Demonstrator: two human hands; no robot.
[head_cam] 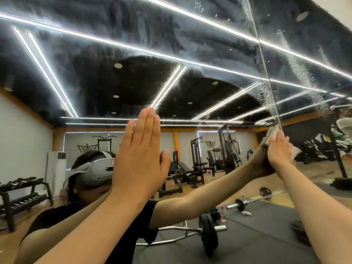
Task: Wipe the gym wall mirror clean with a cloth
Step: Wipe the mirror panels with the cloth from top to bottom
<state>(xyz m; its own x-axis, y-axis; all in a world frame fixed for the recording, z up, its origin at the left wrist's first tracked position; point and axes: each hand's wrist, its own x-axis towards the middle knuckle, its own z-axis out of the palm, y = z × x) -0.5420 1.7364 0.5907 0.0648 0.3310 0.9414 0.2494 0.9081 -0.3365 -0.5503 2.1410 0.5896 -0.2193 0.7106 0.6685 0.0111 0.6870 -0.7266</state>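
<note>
Two hands are up against the mirror (133,54). The left hand (139,155) lies flat on the glass, fingers straight and close together, thumb apart. The right hand (278,149) presses a crumpled pale cloth (271,133) to the glass with straight fingers. The cloth sits under and just past its fingertips, touching the vertical seam (265,73). Above both sets of fingertips the glass is streaked and hazy.

Dumbbell rack (21,191) far left, white standing air conditioner (57,168) just beside it. Weight bench (182,168) and cable machines (196,149) mid-room. Curl barbell (208,233) on black floor mat (257,235), second barbell (240,204) near. Light strips (133,47) cross the dark ceiling.
</note>
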